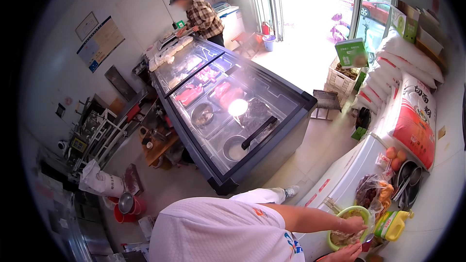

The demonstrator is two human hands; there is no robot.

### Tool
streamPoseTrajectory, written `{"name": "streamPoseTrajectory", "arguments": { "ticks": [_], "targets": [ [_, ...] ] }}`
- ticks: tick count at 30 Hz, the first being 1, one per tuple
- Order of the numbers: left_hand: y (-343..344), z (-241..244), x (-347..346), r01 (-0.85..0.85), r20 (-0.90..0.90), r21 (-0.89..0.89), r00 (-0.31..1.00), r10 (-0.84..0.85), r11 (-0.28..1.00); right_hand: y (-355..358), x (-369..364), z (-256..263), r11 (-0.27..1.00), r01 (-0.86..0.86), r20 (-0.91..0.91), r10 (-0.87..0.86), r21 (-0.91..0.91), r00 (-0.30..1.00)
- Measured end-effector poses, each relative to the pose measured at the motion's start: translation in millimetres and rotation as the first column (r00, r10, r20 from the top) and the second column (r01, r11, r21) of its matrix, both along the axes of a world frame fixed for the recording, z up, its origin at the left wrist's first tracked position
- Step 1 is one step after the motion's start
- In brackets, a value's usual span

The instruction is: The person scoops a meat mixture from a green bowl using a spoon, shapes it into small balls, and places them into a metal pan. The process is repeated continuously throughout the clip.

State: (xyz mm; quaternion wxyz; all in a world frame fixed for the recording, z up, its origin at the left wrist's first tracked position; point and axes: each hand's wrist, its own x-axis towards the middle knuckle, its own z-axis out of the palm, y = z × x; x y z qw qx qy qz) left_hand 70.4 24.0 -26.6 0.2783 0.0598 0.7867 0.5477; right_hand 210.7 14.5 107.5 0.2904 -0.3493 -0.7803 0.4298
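My left hand (352,224) reaches into a light-green plastic bowl (351,208), its fingers down in a pale, moist food mixture (338,238). Whether the fingers close on any of it is hidden. At the bowl's near lower rim is my right hand (344,254), fingertips drawn together; I cannot tell if they hold something. A shiny spoon-like piece (369,238) shows beside those fingertips. The bowl stands on a white chest freezer (338,174). Next to it are a yellow oil jug (395,225) and a plastic bag of dark red food (367,193).
Pans with ladles (407,182), reddish-orange round items (395,156) and a large flour sack (417,120) crowd the wall side. Behind me stands a glass-topped display freezer (251,174) holding meat and pots. A person in a plaid shirt (204,16) works at its far end.
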Motion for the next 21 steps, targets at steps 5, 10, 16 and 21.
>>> {"name": "streamPoseTrajectory", "arguments": {
  "ticks": [5,10,16,21],
  "targets": [
    [4,-101,-6,-0.045,-0.277,0.090,0.958,0.068,0.995,14,-5,-61,0.973,-0.077,-0.094,0.057,-0.219,0.994],
    [-23,-42,1,0.139,0.120,0.327,0.975,-0.187,0.935,9,13,-45,0.986,-0.011,-0.080,-0.002,-0.166,0.997],
    [-32,17,-47,-0.043,0.583,0.410,0.781,-0.225,0.911,4,10,-6,0.931,0.074,-0.113,-0.121,-0.359,0.986],
    [-30,40,-41,0.155,0.466,0.509,0.777,-0.422,0.847,-2,14,0,0.910,0.142,-0.109,-0.198,-0.390,0.974]
  ]
}}
